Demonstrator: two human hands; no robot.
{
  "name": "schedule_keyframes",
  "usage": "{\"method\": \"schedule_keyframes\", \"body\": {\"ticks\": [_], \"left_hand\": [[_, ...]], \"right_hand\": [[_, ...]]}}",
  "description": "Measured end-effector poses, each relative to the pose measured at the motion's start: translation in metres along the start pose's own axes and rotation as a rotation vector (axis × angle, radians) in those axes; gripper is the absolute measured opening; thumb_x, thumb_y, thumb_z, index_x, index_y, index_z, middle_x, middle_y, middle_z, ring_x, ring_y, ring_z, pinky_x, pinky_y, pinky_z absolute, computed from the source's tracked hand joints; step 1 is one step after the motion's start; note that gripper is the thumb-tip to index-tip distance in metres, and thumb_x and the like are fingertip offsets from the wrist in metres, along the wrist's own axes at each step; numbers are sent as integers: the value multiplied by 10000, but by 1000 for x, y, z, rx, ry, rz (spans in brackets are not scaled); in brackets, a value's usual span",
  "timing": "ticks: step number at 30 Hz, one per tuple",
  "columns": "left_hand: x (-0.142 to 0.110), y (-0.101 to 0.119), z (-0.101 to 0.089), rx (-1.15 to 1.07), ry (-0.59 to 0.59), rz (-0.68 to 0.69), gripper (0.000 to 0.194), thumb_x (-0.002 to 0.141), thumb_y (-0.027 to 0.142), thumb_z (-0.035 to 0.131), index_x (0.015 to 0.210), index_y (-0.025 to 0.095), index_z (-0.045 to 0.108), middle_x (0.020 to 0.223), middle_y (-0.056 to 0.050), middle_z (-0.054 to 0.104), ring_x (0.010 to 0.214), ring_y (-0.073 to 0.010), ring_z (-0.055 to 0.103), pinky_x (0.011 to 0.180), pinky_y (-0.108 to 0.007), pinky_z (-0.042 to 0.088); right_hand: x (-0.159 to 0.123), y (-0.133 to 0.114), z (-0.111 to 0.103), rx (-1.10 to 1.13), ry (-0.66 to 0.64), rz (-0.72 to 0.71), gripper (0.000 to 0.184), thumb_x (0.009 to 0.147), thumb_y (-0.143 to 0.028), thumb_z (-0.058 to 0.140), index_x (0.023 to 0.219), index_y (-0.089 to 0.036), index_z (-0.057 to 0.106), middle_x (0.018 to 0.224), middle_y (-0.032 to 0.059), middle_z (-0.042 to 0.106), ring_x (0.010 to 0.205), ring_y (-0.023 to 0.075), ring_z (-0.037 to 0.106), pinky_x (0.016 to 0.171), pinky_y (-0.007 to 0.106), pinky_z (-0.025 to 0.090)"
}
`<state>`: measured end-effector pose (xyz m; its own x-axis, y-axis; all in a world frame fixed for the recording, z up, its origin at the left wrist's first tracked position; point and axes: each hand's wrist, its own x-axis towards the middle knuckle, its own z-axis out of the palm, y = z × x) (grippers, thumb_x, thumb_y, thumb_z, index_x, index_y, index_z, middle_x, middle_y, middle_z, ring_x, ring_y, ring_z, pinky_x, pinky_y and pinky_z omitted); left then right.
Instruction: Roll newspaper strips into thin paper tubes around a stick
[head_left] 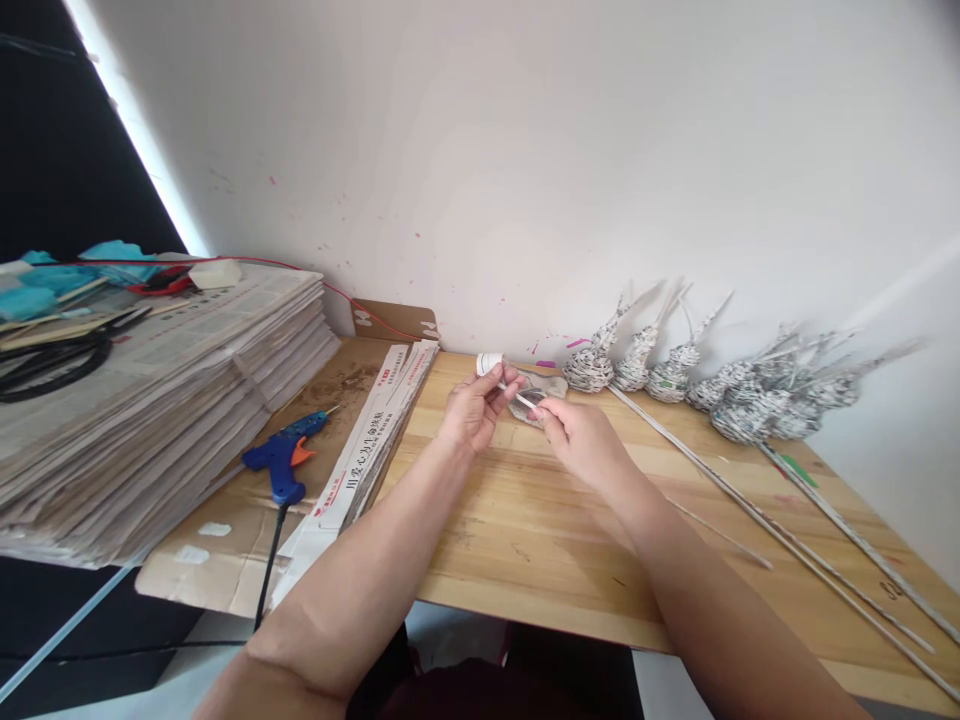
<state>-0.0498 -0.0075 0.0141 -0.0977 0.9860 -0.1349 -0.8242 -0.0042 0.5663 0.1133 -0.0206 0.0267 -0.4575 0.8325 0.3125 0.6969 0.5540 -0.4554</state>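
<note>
My left hand (476, 410) is curled, its fingertips pinching one end of a thin rolled paper stick (517, 394). My right hand (577, 435) pinches the same stick from the other side, fingers pressed together. Both hands hover over a wooden table (525, 530), close to a small grey woven piece (546, 385) and a small white roll (489, 362) behind them.
Several woven newspaper shapes (592, 368) line the wall to the right. Long rolled paper sticks (757, 510) lie across the table's right side. A blue glue gun (286, 460) rests on cardboard at left, beside folded paper strips (375, 440) and a tall newspaper stack (150, 400).
</note>
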Motion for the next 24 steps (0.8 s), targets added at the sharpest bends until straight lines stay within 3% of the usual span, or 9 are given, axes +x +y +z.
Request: {"method": "schedule_keyframes", "body": {"ticks": [4, 8, 10, 16, 21, 24], "left_hand": [[0, -2, 0, 8, 4, -5, 39, 788, 112, 660, 819, 88, 661, 757, -75, 691, 762, -166, 714, 730, -205, 580], [0, -3, -1, 22, 14, 27, 36, 806, 99, 634, 799, 76, 661, 757, -81, 689, 749, -168, 714, 704, -199, 579], [1, -2, -1, 22, 15, 34, 40, 808, 99, 632, 808, 78, 666, 758, -79, 688, 756, -165, 713, 731, -208, 578], [3, -1, -3, 5, 23, 17, 60, 789, 111, 661, 846, 92, 665, 763, -71, 692, 800, -170, 713, 757, -212, 577], [3, -3, -4, 19, 22, 16, 46, 799, 106, 649, 840, 92, 663, 765, -73, 695, 783, -167, 714, 747, -209, 579], [3, -2, -3, 28, 2, 18, 40, 802, 113, 648, 832, 91, 660, 765, -75, 696, 762, -166, 714, 707, -196, 581]], "right_hand": [[0, 6, 1, 207, -158, 123, 401, 949, -433, 327, 845, -200, 637, 551, -17, 565, 448, 130, 507, 500, 248, 341], [0, 2, 2, 15, 48, 10, 218, 873, -394, 530, 912, -210, 639, 742, 14, 669, 592, 142, 563, 575, 250, 346], [0, -1, 2, -96, 89, -43, 214, 895, -366, 500, 897, -206, 641, 771, 31, 676, 641, 155, 569, 589, 256, 328], [0, 0, 0, -50, -42, 5, 318, 944, -322, 379, 848, -202, 658, 695, 26, 658, 587, 148, 545, 559, 258, 299], [0, 0, 1, -51, 47, -12, 259, 916, -372, 449, 855, -205, 637, 681, 18, 635, 580, 149, 530, 560, 260, 305], [0, 4, 1, 158, -81, 97, 376, 943, -419, 361, 792, -194, 621, 548, -5, 555, 501, 142, 517, 541, 258, 337]]}}
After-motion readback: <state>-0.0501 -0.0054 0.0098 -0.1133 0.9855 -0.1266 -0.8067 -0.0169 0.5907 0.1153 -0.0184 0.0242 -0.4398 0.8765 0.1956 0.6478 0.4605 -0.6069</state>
